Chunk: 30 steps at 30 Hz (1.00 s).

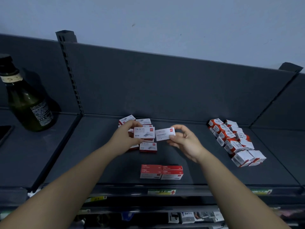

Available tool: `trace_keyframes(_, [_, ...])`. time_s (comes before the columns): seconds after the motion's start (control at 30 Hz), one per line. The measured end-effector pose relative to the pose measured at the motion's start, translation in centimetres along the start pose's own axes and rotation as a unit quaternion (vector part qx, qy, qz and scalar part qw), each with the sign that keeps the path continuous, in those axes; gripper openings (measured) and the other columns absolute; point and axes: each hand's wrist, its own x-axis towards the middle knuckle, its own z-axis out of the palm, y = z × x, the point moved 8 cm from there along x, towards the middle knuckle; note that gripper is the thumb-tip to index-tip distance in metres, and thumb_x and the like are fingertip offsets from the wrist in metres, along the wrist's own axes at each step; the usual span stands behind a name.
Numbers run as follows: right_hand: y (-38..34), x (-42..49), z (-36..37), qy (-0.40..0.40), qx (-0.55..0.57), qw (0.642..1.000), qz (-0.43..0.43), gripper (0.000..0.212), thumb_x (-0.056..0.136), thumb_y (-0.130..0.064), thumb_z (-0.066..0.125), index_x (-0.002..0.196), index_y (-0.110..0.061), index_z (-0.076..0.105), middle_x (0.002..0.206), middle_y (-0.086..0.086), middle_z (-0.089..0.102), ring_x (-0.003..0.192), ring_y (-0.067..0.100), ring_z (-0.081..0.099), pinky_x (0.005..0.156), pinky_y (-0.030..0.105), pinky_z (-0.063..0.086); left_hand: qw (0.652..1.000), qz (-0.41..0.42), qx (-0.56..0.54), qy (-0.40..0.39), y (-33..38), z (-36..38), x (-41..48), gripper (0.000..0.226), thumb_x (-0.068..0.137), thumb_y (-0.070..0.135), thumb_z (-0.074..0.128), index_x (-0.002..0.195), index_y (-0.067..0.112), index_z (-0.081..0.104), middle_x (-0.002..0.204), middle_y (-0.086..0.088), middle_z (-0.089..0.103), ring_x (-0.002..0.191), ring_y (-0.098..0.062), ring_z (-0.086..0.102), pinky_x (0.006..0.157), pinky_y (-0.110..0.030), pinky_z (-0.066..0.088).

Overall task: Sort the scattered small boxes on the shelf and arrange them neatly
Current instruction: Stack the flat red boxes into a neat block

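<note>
My left hand grips a white and red staple box marked 24/6, held above a loose cluster of like boxes at the back middle of the dark shelf. Beside it, my right hand pinches another white box between thumb and fingers. The two held boxes sit side by side, nearly touching. A neat block of red-topped boxes lies near the shelf's front edge. A jumbled heap of red and white boxes lies on the right.
A dark green bottle stands on the neighbouring shelf at the left, past a slotted upright post. Price labels line the front rail. More goods sit on a lower shelf.
</note>
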Motion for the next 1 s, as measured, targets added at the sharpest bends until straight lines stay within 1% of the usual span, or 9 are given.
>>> trace_keyframes(0.1, [-1.1,-0.5,-1.5,0.015,0.044,0.999,-0.012,0.029,0.091,0.01,0.057,0.11,-0.011,0.055,0.095,0.015,0.073,0.08,0.022,0.071,0.076,0.027,0.059,1.0,0.005,-0.018,0.007,1.0,0.4,0.2,0.043,0.077,-0.002,0.078,0.105,0.026,0.062,0.11,0.009,0.063,0.081,0.0,0.068,0.071,-0.016,0.055])
trace_keyframes(0.27, [-2.1,-1.6,-2.2,0.013,0.056,0.998,-0.028,0.028,0.09,0.008,0.058,0.11,-0.011,0.055,0.103,0.021,0.07,0.087,0.026,0.069,0.085,0.031,0.059,0.997,0.005,-0.08,-0.006,1.6,1.9,0.0,0.044,0.076,-0.009,0.076,0.105,0.02,0.062,0.108,-0.002,0.068,0.094,-0.016,0.069,0.075,-0.023,0.057])
trace_keyframes(0.43, [-1.8,-2.0,-2.2,0.012,0.075,0.997,-0.033,0.028,0.091,0.01,0.057,0.108,-0.012,0.052,0.105,0.022,0.07,0.086,0.027,0.07,0.085,0.031,0.059,0.995,0.009,-0.092,-0.032,2.6,3.7,0.1,0.044,0.078,-0.008,0.075,0.107,0.022,0.06,0.11,-0.003,0.069,0.098,-0.018,0.069,0.083,-0.029,0.058])
trace_keyframes(0.57, [-2.1,-2.4,-2.5,0.01,0.081,0.996,-0.038,0.028,0.091,0.009,0.057,0.11,-0.011,0.051,0.106,0.023,0.07,0.085,0.025,0.07,0.082,0.03,0.059,0.994,0.011,-0.1,-0.03,3.0,4.2,0.0,0.045,0.08,-0.008,0.073,0.11,0.024,0.06,0.112,-0.002,0.068,0.095,-0.018,0.07,0.077,-0.026,0.058])
trace_keyframes(0.63, [-2.2,-2.6,-2.5,0.007,0.084,0.996,-0.041,0.029,0.091,0.008,0.058,0.111,-0.011,0.051,0.107,0.022,0.071,0.085,0.025,0.07,0.082,0.03,0.059,0.989,-0.003,-0.143,-0.035,3.1,4.6,-0.2,0.044,0.083,-0.01,0.069,0.114,0.019,0.058,0.109,0.0,0.07,0.089,-0.019,0.072,0.071,-0.026,0.059])
trace_keyframes(0.7, [-2.2,-2.6,-2.4,0.006,0.09,0.995,-0.042,0.029,0.091,0.008,0.058,0.111,-0.011,0.051,0.106,0.021,0.072,0.084,0.025,0.07,0.081,0.03,0.059,0.981,-0.016,-0.188,-0.046,3.1,5.1,-0.5,0.04,0.087,-0.012,0.063,0.114,0.017,0.055,0.108,-0.002,0.072,0.09,-0.024,0.074,0.073,-0.029,0.06])
trace_keyframes(0.83, [-2.0,-2.7,-2.4,0.014,0.106,0.993,-0.042,0.029,0.09,0.006,0.058,0.112,-0.011,0.051,0.103,0.017,0.073,0.082,0.024,0.07,0.078,0.029,0.058,0.965,-0.032,-0.256,-0.048,3.3,5.4,-0.6,0.024,0.092,-0.006,0.058,0.107,0.012,0.057,0.111,-0.01,0.071,0.098,-0.03,0.072,0.085,-0.033,0.059])
trace_keyframes(0.93, [-1.8,-2.7,-2.4,0.02,0.123,0.991,-0.041,0.028,0.089,0.006,0.058,0.11,-0.013,0.051,0.1,0.015,0.074,0.08,0.024,0.069,0.077,0.028,0.058,0.947,-0.053,-0.314,-0.038,3.2,5.5,-0.4,0.004,0.095,0.008,0.056,0.096,0.011,0.059,0.108,-0.013,0.07,0.101,-0.034,0.07,0.089,-0.04,0.058])
trace_keyframes(1.0, [-1.7,-2.8,-2.3,0.02,0.125,0.991,-0.041,0.029,0.089,0.006,0.059,0.11,-0.012,0.052,0.101,0.016,0.074,0.082,0.024,0.069,0.078,0.029,0.058,0.945,-0.06,-0.32,-0.024,3.1,5.3,-0.4,0.009,0.098,0.013,0.051,0.094,0.013,0.059,0.105,-0.011,0.07,0.1,-0.033,0.07,0.088,-0.042,0.058])
